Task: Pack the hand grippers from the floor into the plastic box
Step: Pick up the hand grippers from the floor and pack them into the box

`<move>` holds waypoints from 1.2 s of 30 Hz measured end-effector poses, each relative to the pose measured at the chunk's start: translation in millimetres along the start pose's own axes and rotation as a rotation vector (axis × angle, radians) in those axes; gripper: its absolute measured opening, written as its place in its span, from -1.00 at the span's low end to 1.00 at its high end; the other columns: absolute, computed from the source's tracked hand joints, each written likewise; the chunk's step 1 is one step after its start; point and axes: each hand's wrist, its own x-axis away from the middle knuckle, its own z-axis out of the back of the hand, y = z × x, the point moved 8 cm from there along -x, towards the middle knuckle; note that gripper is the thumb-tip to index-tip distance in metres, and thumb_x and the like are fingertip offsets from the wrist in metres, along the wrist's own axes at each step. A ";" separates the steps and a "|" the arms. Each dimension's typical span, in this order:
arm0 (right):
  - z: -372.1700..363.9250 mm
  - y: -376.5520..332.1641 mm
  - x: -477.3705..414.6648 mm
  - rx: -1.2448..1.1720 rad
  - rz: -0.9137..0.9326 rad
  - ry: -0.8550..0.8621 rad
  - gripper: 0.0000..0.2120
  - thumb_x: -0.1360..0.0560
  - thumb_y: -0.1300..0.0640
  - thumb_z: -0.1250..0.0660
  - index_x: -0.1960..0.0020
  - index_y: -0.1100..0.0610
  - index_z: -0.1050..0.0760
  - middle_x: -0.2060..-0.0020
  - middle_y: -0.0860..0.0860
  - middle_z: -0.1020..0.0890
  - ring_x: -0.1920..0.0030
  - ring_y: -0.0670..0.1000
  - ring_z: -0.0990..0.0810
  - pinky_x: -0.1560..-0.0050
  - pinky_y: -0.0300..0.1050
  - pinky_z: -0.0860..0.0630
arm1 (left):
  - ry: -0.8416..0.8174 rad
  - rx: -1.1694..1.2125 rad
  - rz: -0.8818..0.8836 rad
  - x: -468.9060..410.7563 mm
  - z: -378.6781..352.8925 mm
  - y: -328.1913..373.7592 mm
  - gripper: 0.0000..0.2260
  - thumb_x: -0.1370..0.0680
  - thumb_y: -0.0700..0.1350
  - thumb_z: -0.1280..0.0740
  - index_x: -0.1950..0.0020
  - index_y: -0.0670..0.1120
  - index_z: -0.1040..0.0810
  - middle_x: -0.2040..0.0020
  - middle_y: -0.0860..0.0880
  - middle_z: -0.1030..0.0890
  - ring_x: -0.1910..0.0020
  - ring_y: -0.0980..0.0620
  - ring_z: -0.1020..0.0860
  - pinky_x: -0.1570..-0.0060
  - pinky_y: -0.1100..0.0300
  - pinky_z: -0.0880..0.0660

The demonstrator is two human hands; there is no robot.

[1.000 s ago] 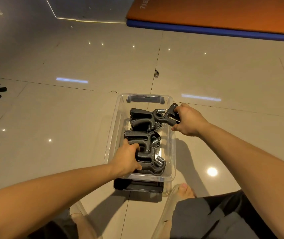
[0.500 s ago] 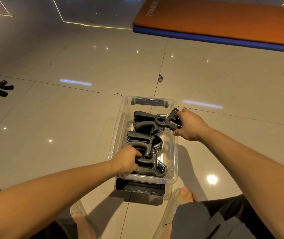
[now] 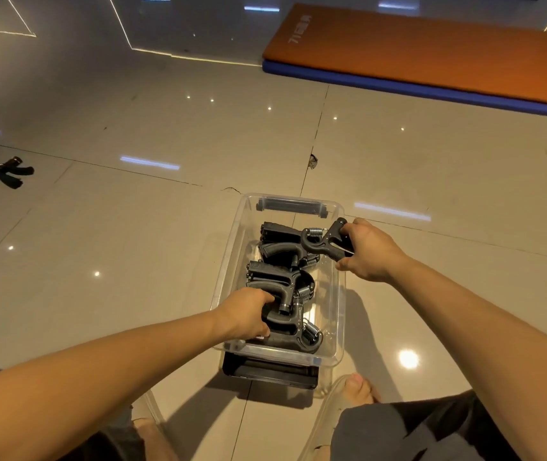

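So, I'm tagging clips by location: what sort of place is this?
Probably a gym or fitness room: an orange exercise mat on the tiled floor, and hand grippers in a plastic box.

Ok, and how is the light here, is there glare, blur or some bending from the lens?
Head view: warm, dim light; the glossy floor shows bright spots and streaks, the strongest right of the plastic box; soft shadows lie beside the box; the wide lens slightly bends the tile joints; the hand grippers in the box look sharp.
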 end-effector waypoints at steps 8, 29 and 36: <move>8.7 -15.2 4.1 -0.012 0.065 0.031 -0.46 -0.39 -0.01 -0.56 -0.28 0.12 -0.48 -0.07 0.01 -0.46 -0.05 0.09 -0.50 -0.08 0.00 -0.50 | 0.202 0.474 -0.013 -8.6 77.8 9.2 -0.46 -0.53 0.00 -0.49 -0.47 -0.07 -0.47 -0.15 0.00 -0.63 -0.08 0.05 -0.62 -0.13 0.13 -0.57; 62.1 -60.0 8.1 -0.042 0.163 0.287 -0.75 -0.55 -0.16 -0.35 -0.02 0.01 -0.63 0.15 -0.07 -0.59 0.12 0.01 -0.56 0.10 0.02 -0.56 | 0.393 1.081 -0.015 -4.2 138.3 22.6 -0.70 -0.60 -0.30 -0.38 -0.33 -0.15 -0.59 -0.05 -0.16 -0.69 0.14 -0.01 -0.72 0.24 0.13 -0.66; 48.4 -54.9 -1.4 -0.306 0.106 0.140 -0.79 -0.53 -0.06 -0.44 -0.04 0.04 -0.68 0.10 -0.06 -0.69 0.08 -0.03 -0.63 0.02 -0.02 -0.60 | 0.351 0.779 -0.186 -1.4 152.9 45.4 -0.80 -0.59 -0.26 -0.40 -0.20 -0.11 -0.67 0.06 -0.06 -0.74 0.17 0.06 -0.68 0.26 0.27 -0.56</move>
